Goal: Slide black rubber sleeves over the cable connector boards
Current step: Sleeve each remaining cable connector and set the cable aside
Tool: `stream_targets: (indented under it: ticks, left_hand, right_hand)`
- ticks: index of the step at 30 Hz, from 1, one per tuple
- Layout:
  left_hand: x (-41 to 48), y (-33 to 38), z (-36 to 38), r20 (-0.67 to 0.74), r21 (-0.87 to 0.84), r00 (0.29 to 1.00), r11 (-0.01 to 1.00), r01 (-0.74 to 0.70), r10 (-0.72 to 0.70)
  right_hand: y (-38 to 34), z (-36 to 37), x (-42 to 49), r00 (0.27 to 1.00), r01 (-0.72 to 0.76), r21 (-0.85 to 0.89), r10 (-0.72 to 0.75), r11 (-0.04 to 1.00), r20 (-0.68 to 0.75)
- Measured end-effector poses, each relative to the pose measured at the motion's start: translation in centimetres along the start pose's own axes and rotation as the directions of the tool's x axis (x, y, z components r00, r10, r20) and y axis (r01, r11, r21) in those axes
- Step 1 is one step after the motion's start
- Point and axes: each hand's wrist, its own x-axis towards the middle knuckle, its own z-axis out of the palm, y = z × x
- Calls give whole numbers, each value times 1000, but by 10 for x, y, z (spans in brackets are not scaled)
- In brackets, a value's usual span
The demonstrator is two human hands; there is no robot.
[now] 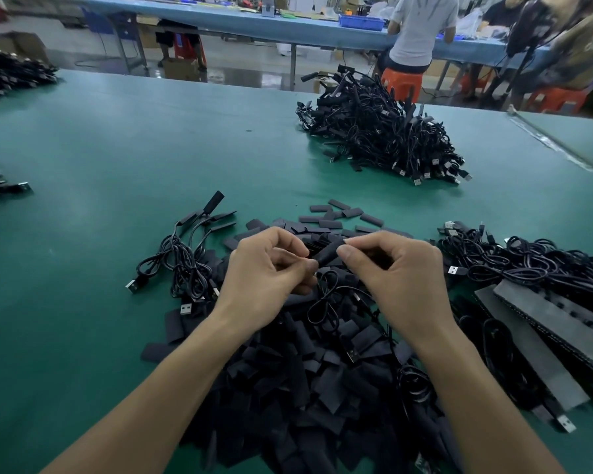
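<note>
Hands work close together at the near centre of the green-matted table (117,148). The left hand (267,268) pinches the lower left end of 1 black rubber sleeve (327,253) and the right hand (397,271) pinches its upper right end, holding it tilted just above a large heap of flat black rubber sleeves (305,388). A thin black cable (322,302) loops down from the grip onto that heap. A small bunch of sleeved black cables (185,261) lies just left, a tangle of black USB cables (528,261) lies right, and a bigger cable mound (380,138) sits far right.
</note>
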Motion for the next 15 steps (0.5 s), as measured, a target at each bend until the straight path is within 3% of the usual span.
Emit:
stream_targets:
  ticks: [5,9,15]
  left_hand:
    - [-2,4,-3,49,304,975,926,-223,219]
    - [-2,7,-11,175,670,964,694,-264,198]
    - [0,4,-14,415,677,886,580,-454,208]
  right_hand:
    - [-6,-8,6,989,-150,233,148,961,27]
    - [-9,-21,11,975,-189,435,221,880,-23]
    - [-12,-18,11,949,-239,538,312,808,-47]
